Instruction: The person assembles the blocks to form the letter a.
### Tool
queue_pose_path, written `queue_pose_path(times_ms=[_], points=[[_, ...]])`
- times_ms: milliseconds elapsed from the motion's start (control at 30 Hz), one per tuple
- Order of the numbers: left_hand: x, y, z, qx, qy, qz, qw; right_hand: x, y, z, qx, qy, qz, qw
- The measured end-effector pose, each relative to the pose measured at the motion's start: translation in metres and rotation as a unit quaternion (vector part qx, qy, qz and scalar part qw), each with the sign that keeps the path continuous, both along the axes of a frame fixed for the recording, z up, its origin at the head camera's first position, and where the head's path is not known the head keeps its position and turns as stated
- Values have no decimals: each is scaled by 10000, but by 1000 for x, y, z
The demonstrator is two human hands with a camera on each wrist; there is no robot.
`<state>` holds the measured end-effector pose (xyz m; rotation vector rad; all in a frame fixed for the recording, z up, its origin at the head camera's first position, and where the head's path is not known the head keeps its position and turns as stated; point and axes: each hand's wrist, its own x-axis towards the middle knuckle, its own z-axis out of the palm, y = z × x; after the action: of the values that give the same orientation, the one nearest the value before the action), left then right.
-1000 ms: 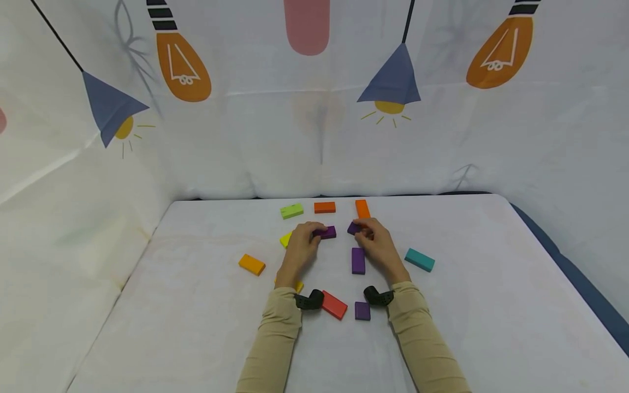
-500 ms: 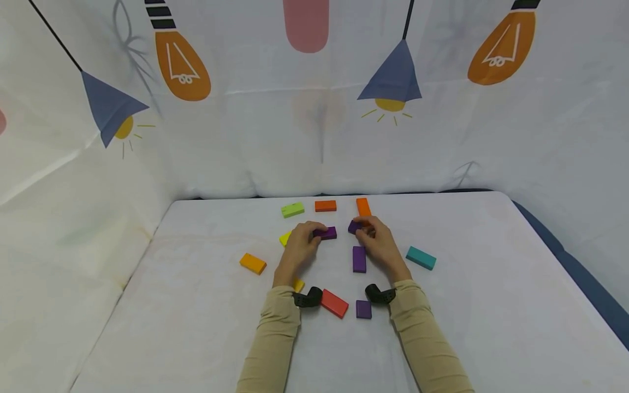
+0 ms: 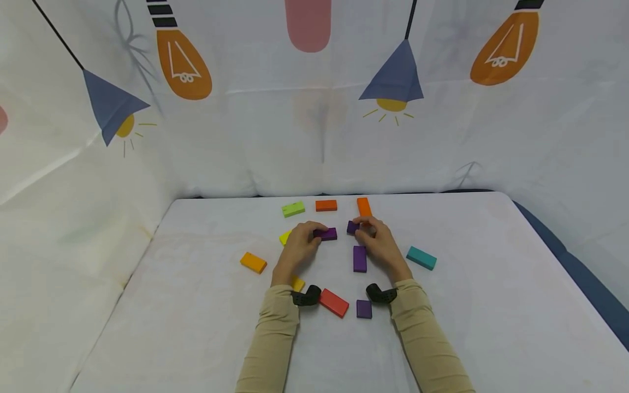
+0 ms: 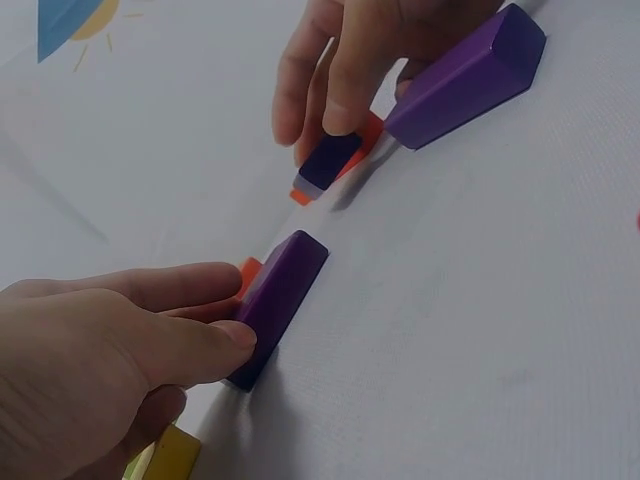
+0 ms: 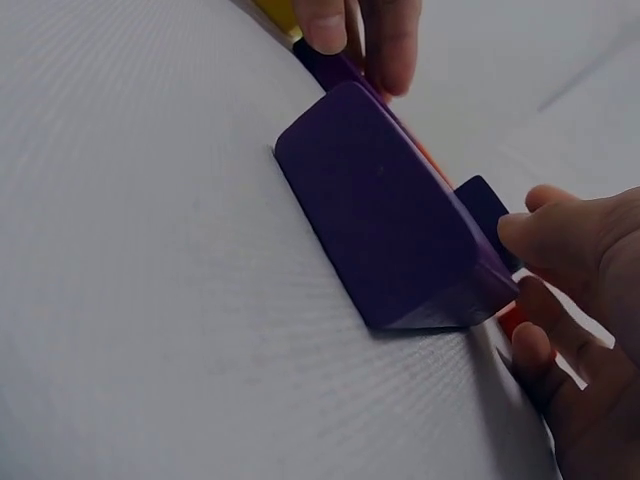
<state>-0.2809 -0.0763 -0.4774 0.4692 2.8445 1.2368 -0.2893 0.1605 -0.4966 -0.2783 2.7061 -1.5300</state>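
My left hand [image 3: 300, 250] pinches a long purple block [image 3: 328, 234] between thumb and fingers; in the left wrist view that block [image 4: 283, 305] stands close over the white table. To the right, my right hand [image 3: 382, 246] holds a small dark purple block [image 3: 352, 227] by its right end. The left wrist view shows this small block [image 4: 330, 162] under the fingertips, part of it covered by them. Another purple block [image 3: 360, 259] lies just in front of the right hand and looms large in the right wrist view.
Behind the hands lie a lime block [image 3: 293, 209] and two orange blocks, one [image 3: 326, 205] straight back. An amber block [image 3: 253, 262] is at left, a teal block [image 3: 421, 258] at right. Nearer are a red block [image 3: 334, 303] and a small purple block [image 3: 364, 309]. Yellow blocks are partly hidden by the left arm.
The small purple block in my right hand has turned slightly and sits straighter. My left hand keeps its hold on the long purple block, almost still.
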Motion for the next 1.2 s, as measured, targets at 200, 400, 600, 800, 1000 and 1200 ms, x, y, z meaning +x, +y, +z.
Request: queue_pose_path(times_ms=[200,400,600,800,1000,1200], points=[[1,-2,0,10,47,-99,9999,1,-1,2,-149,-15,100,9998],[4,-3,1,56,239,-219,9995,4,-2,2,-165,-72,173,9997],[5,-5,0,4,202,-331,9992,8,-4,4,-105,-86,280,9995],[5,-7,0,-22,175,-391,9991,10,-5,7,-120,-20,494,9987],[5,-9,1,-6,158,-457,9988,11,-8,8,16,22,526,9986],[6,-10,1,5,103,-462,9989,12,-12,10,68,-11,564,9984]])
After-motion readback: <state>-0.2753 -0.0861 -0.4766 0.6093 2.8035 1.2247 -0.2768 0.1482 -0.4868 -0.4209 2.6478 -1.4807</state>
